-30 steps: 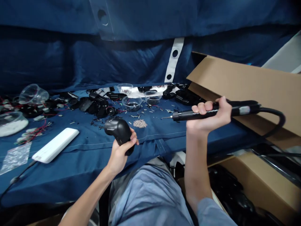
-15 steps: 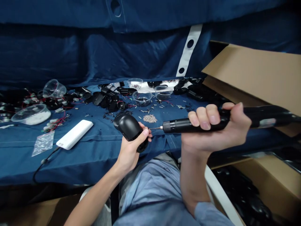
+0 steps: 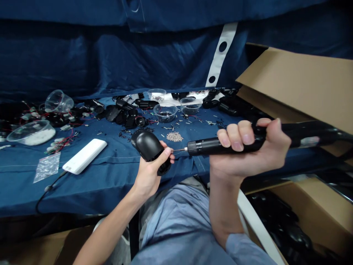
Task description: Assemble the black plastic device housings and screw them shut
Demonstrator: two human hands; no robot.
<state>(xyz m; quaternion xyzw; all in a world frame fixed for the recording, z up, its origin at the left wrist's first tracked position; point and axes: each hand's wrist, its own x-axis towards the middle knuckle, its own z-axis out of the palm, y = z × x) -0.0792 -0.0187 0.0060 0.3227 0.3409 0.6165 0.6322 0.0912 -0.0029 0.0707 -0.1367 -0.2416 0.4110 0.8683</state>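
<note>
My left hand (image 3: 150, 171) is wrapped round a rounded black plastic housing (image 3: 147, 144), its thumb and fingertips at the right side. In my right hand (image 3: 248, 147) is a black electric screwdriver (image 3: 202, 146), held level and pointing left. Its thin bit reaches the left fingertips at the side of the housing; the exact contact spot is hidden by them. Just behind the bit, a small pile of screws (image 3: 174, 137) lies on the blue cloth.
A white power bank (image 3: 85, 156) with a cable and a clear plastic bag (image 3: 47, 167) lie at left. Clear bowls (image 3: 165, 112), wired parts (image 3: 62, 143) and black shells cover the back. Cardboard boxes (image 3: 303, 77) stand at right, the lower one (image 3: 317, 198) holding black parts.
The whole view has shifted slightly, so everything sits a little further left and up. Both hands keep their grips, and the bit stays at the housing's side.
</note>
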